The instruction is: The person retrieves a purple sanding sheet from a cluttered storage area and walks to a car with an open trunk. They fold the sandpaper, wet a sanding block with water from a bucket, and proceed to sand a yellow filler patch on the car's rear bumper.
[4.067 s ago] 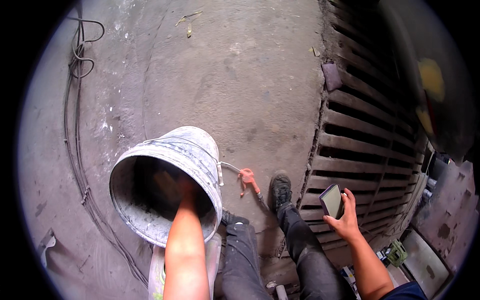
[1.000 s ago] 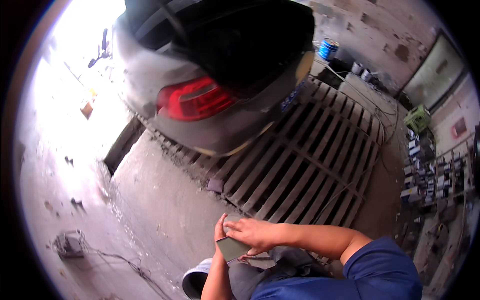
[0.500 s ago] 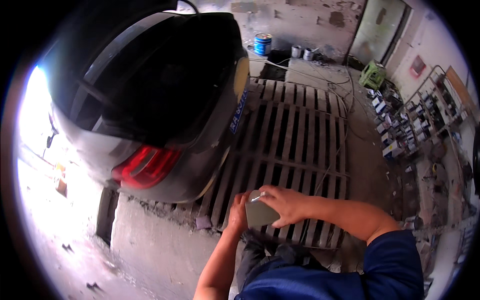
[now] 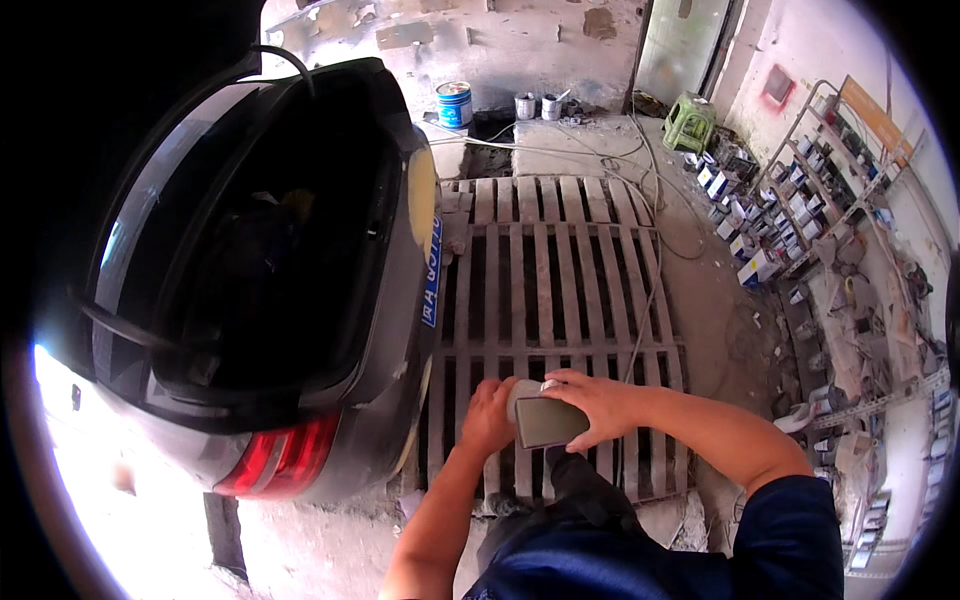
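Both my hands are raised in front of my body, close together at the lower middle. My right hand is closed on a flat rectangular olive-grey piece with a thin dark rim, fingers over its top edge and thumb below. I cannot make out what kind of thing it is. My left hand is closed at its left side, around a pale rounded piece that partly hides behind the rectangle. Left of my hands stands a grey car with its rear hatch raised, a red tail light and a yellowish patch on its rear.
Slatted grating covers the floor ahead. Cables trail across its far right. A blue can and small pots stand by the far wall. At right are a green stool, several tins and a metal rack.
My view has turned left and forward, so the car sits lower and the wall lower in view. My hands, still on the rectangular piece, have shifted slightly right and tilted it.
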Motion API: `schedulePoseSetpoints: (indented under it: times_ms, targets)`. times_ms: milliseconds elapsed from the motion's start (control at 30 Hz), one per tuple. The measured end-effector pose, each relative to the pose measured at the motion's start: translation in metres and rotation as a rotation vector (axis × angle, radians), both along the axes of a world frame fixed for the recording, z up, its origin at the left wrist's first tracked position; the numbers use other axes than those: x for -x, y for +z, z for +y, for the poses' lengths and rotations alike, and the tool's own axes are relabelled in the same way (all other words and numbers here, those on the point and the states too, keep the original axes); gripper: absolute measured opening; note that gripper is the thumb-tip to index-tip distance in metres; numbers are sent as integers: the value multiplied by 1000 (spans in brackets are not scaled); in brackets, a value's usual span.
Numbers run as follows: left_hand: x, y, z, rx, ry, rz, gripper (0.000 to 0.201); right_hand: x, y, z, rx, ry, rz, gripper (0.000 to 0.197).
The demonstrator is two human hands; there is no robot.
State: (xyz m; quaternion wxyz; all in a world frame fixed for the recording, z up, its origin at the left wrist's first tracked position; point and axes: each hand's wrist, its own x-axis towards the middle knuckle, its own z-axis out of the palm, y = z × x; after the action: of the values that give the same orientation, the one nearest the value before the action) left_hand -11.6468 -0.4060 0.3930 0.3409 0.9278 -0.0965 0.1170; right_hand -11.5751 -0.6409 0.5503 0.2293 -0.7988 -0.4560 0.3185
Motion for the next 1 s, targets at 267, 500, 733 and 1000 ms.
schedulePoseSetpoints:
  times_ms: [267, 500, 733, 1000]
  targets:
    - [-119, -8, -48, -235, 134, -53, 78, -104, -37, -9, -320, -857, 712, 89]
    - [-228, -2, -74, 30, 30, 17, 78, -218, -28, -59, -132, -251, 12, 100]
    - [-319, 6, -91, -98, 173, -38, 75, -300, -13, -37, -136, -739, 359, 89]
    - [-416, -37, -46, 28, 32, -90, 74, -375, -21, 5, -43, -402, -105, 95]
